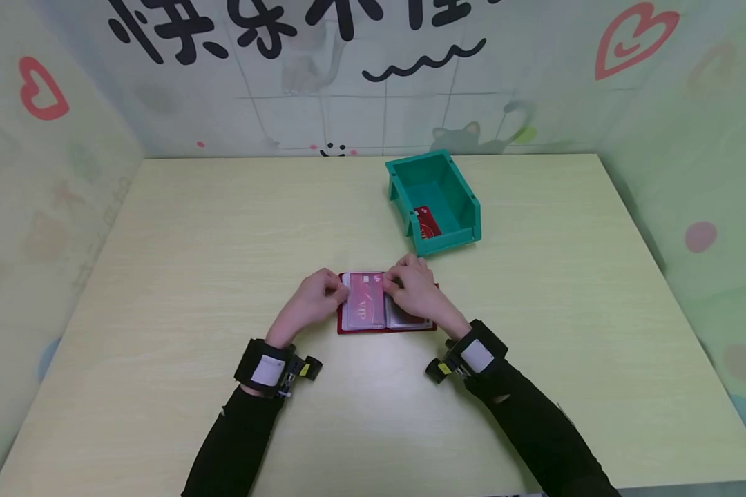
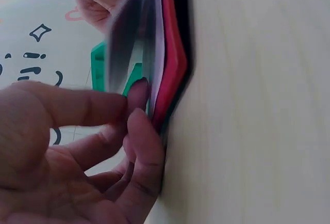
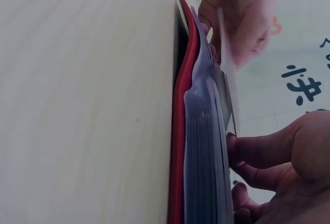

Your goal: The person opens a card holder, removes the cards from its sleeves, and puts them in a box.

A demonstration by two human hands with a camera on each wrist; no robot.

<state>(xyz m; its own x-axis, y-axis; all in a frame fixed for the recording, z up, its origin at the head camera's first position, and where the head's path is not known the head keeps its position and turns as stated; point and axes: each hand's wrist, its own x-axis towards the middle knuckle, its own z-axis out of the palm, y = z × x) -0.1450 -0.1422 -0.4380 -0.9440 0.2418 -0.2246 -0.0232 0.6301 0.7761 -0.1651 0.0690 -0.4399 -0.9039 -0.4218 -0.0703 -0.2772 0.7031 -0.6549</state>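
A red card holder (image 1: 387,331) lies spread on the table, its clear plastic sleeves (image 3: 201,146) stacked inside. Over its left page is a pink card (image 1: 367,314) lettered VIP; whether it sits fully inside a sleeve I cannot tell. My left hand (image 1: 316,298) pinches the outer edge of a raised clear page (image 2: 121,53) between thumb and finger. At the top of the fold, my right hand (image 1: 412,284) pinches the card's upper right corner. My right fingers (image 3: 265,149) partly hide the holder's right page.
Just behind the holder stands a green open-front bin (image 1: 450,241) with a red card (image 1: 427,222) inside. The pale wooden table (image 1: 224,228) meets printed walls at the back and sides. Each wrist carries a black strap with a small camera.
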